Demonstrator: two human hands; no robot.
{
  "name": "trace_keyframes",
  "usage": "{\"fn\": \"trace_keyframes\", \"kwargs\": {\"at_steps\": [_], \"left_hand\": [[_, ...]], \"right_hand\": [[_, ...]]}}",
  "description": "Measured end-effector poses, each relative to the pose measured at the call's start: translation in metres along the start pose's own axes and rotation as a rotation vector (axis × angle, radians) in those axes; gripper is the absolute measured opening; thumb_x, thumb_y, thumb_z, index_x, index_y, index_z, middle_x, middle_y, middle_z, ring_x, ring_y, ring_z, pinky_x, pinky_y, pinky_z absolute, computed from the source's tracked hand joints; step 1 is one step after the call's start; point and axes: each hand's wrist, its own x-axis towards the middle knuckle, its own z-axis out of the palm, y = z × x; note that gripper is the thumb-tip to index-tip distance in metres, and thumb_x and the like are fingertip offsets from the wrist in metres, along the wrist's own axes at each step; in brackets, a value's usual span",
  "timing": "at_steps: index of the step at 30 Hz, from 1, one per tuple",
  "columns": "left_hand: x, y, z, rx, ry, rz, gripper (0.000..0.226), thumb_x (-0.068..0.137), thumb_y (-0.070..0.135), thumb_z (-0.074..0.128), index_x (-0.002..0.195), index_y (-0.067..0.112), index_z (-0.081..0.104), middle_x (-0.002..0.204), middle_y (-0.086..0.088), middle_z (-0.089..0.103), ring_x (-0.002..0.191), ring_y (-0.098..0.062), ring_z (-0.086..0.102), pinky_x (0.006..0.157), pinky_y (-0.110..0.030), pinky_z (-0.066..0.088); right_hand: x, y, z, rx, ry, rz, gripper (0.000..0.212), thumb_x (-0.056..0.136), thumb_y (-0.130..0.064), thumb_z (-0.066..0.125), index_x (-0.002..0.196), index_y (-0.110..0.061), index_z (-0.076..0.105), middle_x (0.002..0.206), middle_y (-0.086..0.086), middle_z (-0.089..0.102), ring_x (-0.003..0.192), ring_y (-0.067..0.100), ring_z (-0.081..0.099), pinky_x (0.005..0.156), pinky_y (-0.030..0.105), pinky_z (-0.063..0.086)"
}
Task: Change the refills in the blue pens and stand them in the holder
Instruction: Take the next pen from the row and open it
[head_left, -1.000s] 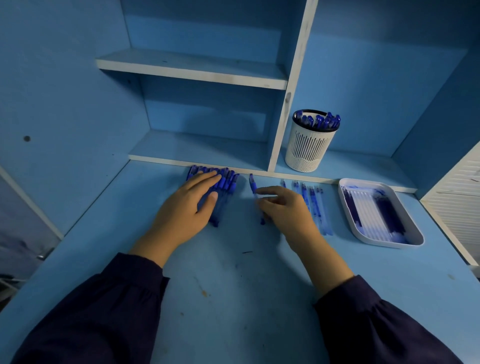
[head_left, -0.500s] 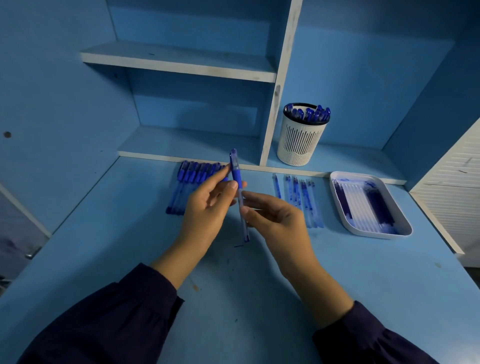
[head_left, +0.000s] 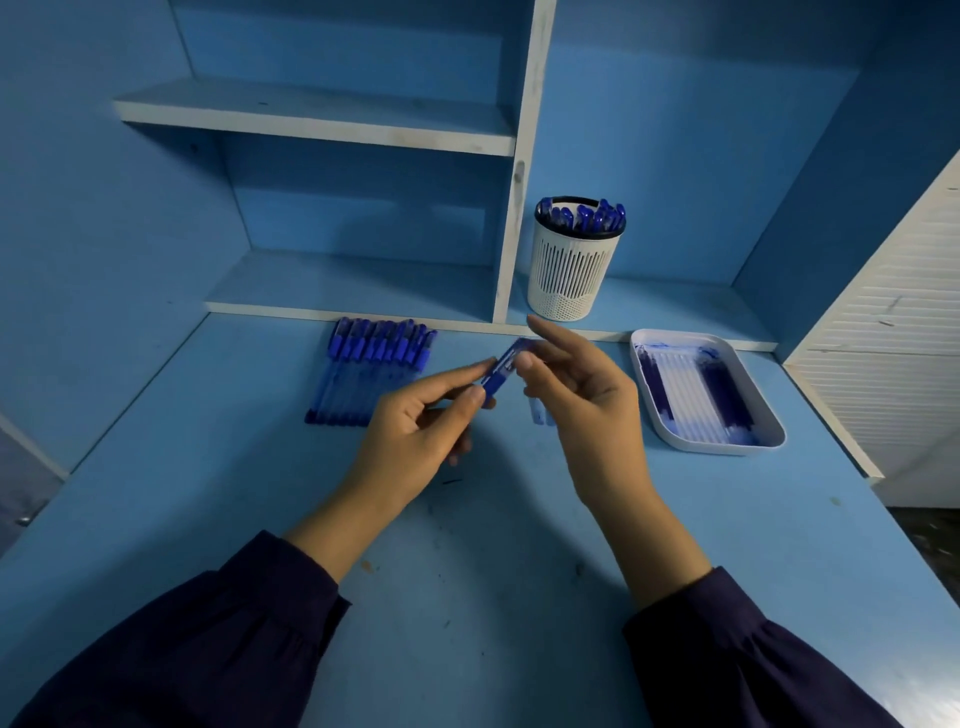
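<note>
We hold the pen (head_left: 500, 372) above the tabletop (head_left: 218, 467), axis near-left to far-right toward the holder (head_left: 574, 270); left grip (head_left: 415, 436) pinches the near end, right grip (head_left: 582, 397) the far end.

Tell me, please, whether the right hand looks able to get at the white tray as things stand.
Probably yes. The white tray lies open on the desk beside the right hand, nothing between them. That hand and the left hand both pinch a blue pen, so its grip must release first.
</note>
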Motion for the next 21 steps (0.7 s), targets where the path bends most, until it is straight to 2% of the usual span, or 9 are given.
{"fn": "trace_keyframes", "kwargs": {"at_steps": [3, 6, 8, 9, 10, 12, 15, 18, 21], "left_hand": [[-0.002, -0.003, 0.001, 0.042, -0.019, -0.003, 0.029, 0.096, 0.011, 0.059, 0.12, 0.025, 0.067, 0.093, 0.0, 0.075, 0.057, -0.006, 0.051, 0.052, -0.017, 0.044], [-0.003, -0.006, 0.003, 0.069, -0.03, 0.018, 0.027, 0.094, 0.013, 0.062, 0.117, 0.027, 0.068, 0.089, 0.002, 0.075, 0.057, -0.008, 0.052, 0.057, -0.02, 0.046], [-0.003, -0.006, 0.006, 0.083, -0.04, 0.011, 0.027, 0.089, 0.022, 0.066, 0.114, 0.031, 0.069, 0.093, 0.0, 0.074, 0.069, -0.03, 0.06, 0.067, -0.032, 0.054], [-0.002, -0.006, 0.007, 0.085, -0.036, 0.01, 0.028, 0.085, 0.027, 0.068, 0.112, 0.034, 0.069, 0.095, 0.001, 0.074, 0.079, -0.037, 0.062, 0.074, -0.041, 0.055], [-0.002, -0.005, 0.007, 0.079, -0.031, 0.016, 0.029, 0.082, 0.029, 0.069, 0.11, 0.036, 0.069, 0.096, 0.002, 0.075, 0.083, -0.037, 0.065, 0.079, -0.045, 0.055], [-0.001, -0.007, 0.006, 0.09, -0.026, 0.041, 0.03, 0.082, 0.027, 0.069, 0.11, 0.035, 0.069, 0.094, 0.009, 0.076, 0.08, -0.026, 0.069, 0.078, -0.038, 0.056], [-0.001, -0.009, 0.005, 0.128, -0.048, 0.111, 0.034, 0.089, 0.012, 0.065, 0.12, 0.025, 0.062, 0.087, 0.022, 0.074, 0.074, 0.002, 0.065, 0.072, -0.012, 0.049], [-0.002, -0.011, 0.003, 0.146, -0.054, 0.145, 0.039, 0.092, 0.005, 0.061, 0.129, 0.015, 0.055, 0.074, 0.025, 0.069, 0.06, 0.007, 0.055, 0.062, -0.007, 0.041], [-0.001, -0.011, 0.002, 0.157, -0.058, 0.139, 0.037, 0.093, 0.006, 0.059, 0.129, 0.015, 0.055, 0.07, 0.025, 0.066, 0.054, 0.005, 0.049, 0.057, -0.007, 0.038]], "right_hand": [[0.003, 0.005, -0.002, -0.051, 0.009, -0.009, 0.018, 0.086, 0.0, 0.067, 0.103, -0.006, 0.07, 0.088, 0.007, 0.07, 0.081, 0.009, 0.066, 0.077, 0.02, 0.051], [0.004, 0.01, -0.002, -0.076, 0.039, -0.002, 0.012, 0.085, 0.001, 0.067, 0.092, -0.008, 0.07, 0.084, 0.005, 0.07, 0.08, 0.011, 0.066, 0.076, 0.019, 0.051], [0.004, 0.013, -0.002, -0.08, 0.054, 0.002, 0.014, 0.087, 0.002, 0.066, 0.09, -0.011, 0.069, 0.085, 0.005, 0.07, 0.081, 0.012, 0.065, 0.076, 0.018, 0.05], [0.003, 0.014, -0.001, -0.069, 0.06, 0.008, 0.015, 0.088, 0.002, 0.064, 0.089, -0.012, 0.069, 0.086, 0.004, 0.07, 0.082, 0.011, 0.065, 0.075, 0.018, 0.049], [0.002, 0.016, 0.0, -0.053, 0.068, 0.015, 0.017, 0.089, 0.003, 0.062, 0.088, -0.013, 0.068, 0.086, 0.004, 0.069, 0.081, 0.011, 0.064, 0.074, 0.018, 0.048], [0.0, 0.018, 0.004, -0.013, 0.088, 0.035, 0.017, 0.09, 0.004, 0.06, 0.089, -0.011, 0.067, 0.087, 0.006, 0.068, 0.079, 0.011, 0.062, 0.07, 0.017, 0.046], [-0.001, 0.02, 0.01, 0.04, 0.109, 0.041, 0.019, 0.091, 0.006, 0.057, 0.089, -0.01, 0.066, 0.087, 0.007, 0.066, 0.081, 0.013, 0.06, 0.075, 0.021, 0.048], [-0.002, 0.02, 0.012, 0.076, 0.108, 0.027, 0.02, 0.091, 0.008, 0.056, 0.088, -0.01, 0.065, 0.087, 0.005, 0.066, 0.084, 0.015, 0.061, 0.082, 0.023, 0.05], [-0.002, 0.021, 0.013, 0.092, 0.099, 0.014, 0.019, 0.091, 0.007, 0.055, 0.089, -0.009, 0.065, 0.087, 0.005, 0.066, 0.084, 0.015, 0.061, 0.082, 0.024, 0.05]]}}
